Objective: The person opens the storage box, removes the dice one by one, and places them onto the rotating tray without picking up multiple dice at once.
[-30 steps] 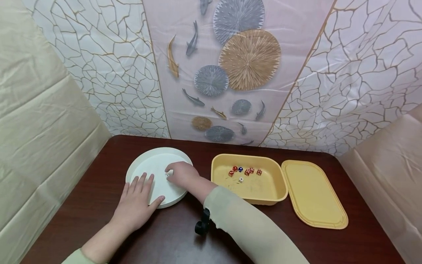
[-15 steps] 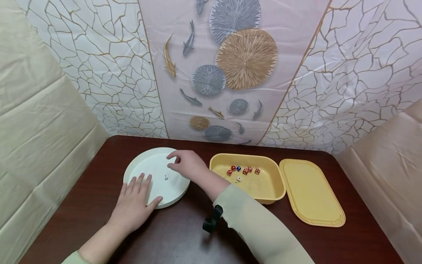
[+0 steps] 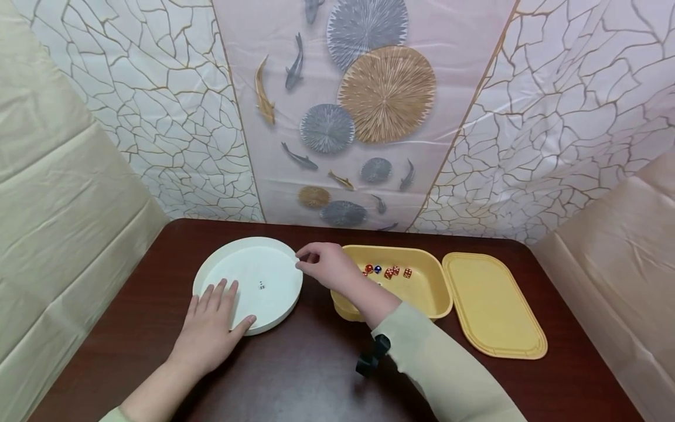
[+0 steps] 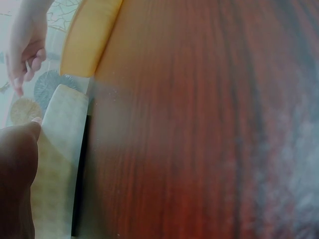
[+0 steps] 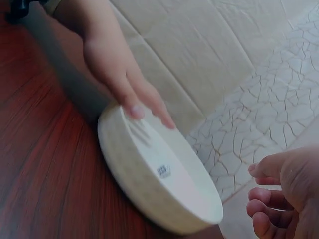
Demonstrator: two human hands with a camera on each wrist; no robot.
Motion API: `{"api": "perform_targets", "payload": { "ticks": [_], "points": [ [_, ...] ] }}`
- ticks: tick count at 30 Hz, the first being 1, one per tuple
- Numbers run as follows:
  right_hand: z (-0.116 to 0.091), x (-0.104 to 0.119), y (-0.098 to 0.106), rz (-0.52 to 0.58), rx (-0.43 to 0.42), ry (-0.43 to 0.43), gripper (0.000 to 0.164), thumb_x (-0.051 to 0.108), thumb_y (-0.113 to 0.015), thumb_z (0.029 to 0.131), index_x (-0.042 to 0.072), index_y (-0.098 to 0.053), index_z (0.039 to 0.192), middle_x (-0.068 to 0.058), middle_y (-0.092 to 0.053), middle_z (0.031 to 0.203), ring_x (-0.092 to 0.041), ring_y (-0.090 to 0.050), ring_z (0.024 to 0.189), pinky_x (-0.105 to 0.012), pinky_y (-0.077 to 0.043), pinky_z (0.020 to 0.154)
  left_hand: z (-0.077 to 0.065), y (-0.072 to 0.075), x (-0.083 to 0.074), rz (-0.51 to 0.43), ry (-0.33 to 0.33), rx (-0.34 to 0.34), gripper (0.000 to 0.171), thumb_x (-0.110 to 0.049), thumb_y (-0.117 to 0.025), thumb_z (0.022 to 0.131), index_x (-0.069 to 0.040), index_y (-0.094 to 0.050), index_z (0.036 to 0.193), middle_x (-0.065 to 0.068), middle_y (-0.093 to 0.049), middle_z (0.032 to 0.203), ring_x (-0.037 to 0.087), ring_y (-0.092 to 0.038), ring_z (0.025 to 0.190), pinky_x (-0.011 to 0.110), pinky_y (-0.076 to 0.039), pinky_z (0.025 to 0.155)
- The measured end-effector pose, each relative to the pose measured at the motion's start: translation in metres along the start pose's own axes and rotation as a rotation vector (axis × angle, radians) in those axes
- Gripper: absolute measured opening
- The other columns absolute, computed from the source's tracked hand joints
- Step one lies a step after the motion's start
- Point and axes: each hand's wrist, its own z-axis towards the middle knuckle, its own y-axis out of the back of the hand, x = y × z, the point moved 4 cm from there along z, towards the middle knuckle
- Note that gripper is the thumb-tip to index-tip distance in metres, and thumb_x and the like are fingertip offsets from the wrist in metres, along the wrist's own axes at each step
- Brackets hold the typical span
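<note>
A round white tray point(image 3: 274, 302) stands on the table's left side, with one small white die point(image 3: 261, 285) lying inside it. My left hand point(image 3: 208, 328) rests with spread fingers over the tray's near left rim. Just beyond the tray's right rim, my right hand point(image 3: 329, 266) hovers between it and a yellow box. Its fingers are loosely bent, with nothing seen between them in the right wrist view, where the hand point(image 5: 284, 194) is at the right edge. Inside the yellow box point(image 3: 440, 299) lie several red dice point(image 3: 396, 271) and a blue die point(image 3: 377, 269). My right hand and forearm cover its left part.
A yellow lid point(image 3: 495, 305) lies flat to the right of the box. Dark brown table point(image 3: 295, 375) stretches in front of the tray and box. A patterned cloth point(image 3: 195, 117) hangs behind the table, with plain beige cloth point(image 3: 68, 205) on the left.
My right hand has lifted from the white die in the tray and moved right, past the tray's rim. The die stays behind in the tray. My left hand keeps its place on the rim.
</note>
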Motion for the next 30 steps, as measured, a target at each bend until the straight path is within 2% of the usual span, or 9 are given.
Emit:
{"api": "perform_targets", "payload": {
  "ticks": [6, 11, 17, 22, 30],
  "points": [
    [-0.011, -0.028, 0.013, -0.03, -0.037, -0.047, 0.02, 0.032, -0.07, 0.093, 0.022, -0.073, 0.11, 0.004, -0.063, 0.087, -0.015, -0.058, 0.077, -0.031, -0.049, 0.065, 0.0, -0.001, 0.001, -0.004, -0.003, 0.0, 0.087, -0.066, -0.045, 0.096, -0.003, -0.028, 0.155, 0.026, -0.029, 0.156, 0.049, -0.021, 0.143, 0.066, -0.012, 0.113],
    [-0.023, -0.049, 0.027, -0.063, -0.084, -0.04, 0.021, 0.03, -0.071, 0.092, 0.02, -0.075, 0.11, 0.004, -0.064, 0.086, -0.013, -0.057, 0.073, -0.031, -0.048, 0.062, -0.001, 0.0, 0.002, -0.01, -0.003, -0.005, 0.087, -0.065, -0.045, 0.096, -0.003, -0.028, 0.155, 0.026, -0.029, 0.156, 0.049, -0.022, 0.143, 0.066, -0.013, 0.113],
    [-0.036, -0.072, 0.04, -0.061, -0.109, -0.071, 0.024, 0.03, -0.072, 0.091, 0.018, -0.074, 0.112, 0.004, -0.064, 0.082, -0.013, -0.058, 0.067, -0.031, -0.049, 0.061, -0.002, 0.0, 0.004, -0.009, 0.002, -0.004, 0.087, -0.065, -0.046, 0.096, -0.003, -0.029, 0.155, 0.027, -0.028, 0.155, 0.049, -0.022, 0.142, 0.066, -0.013, 0.113],
    [-0.043, -0.084, 0.045, -0.049, -0.123, -0.085, 0.026, 0.028, -0.072, 0.091, 0.012, -0.074, 0.111, 0.003, -0.066, 0.08, -0.012, -0.06, 0.066, -0.031, -0.05, 0.061, -0.002, 0.0, 0.004, -0.009, -0.006, -0.011, 0.087, -0.064, -0.047, 0.096, -0.002, -0.029, 0.154, 0.027, -0.029, 0.155, 0.05, -0.023, 0.141, 0.067, -0.014, 0.112],
    [-0.047, -0.094, 0.049, -0.061, -0.145, -0.097, 0.024, 0.027, -0.072, 0.091, 0.012, -0.075, 0.109, 0.003, -0.068, 0.086, -0.013, -0.06, 0.076, -0.032, -0.049, 0.067, -0.001, -0.002, 0.002, -0.021, -0.002, 0.002, 0.088, -0.067, -0.044, 0.096, -0.003, -0.028, 0.155, 0.026, -0.027, 0.156, 0.049, -0.021, 0.143, 0.066, -0.012, 0.113]
  ]
}}
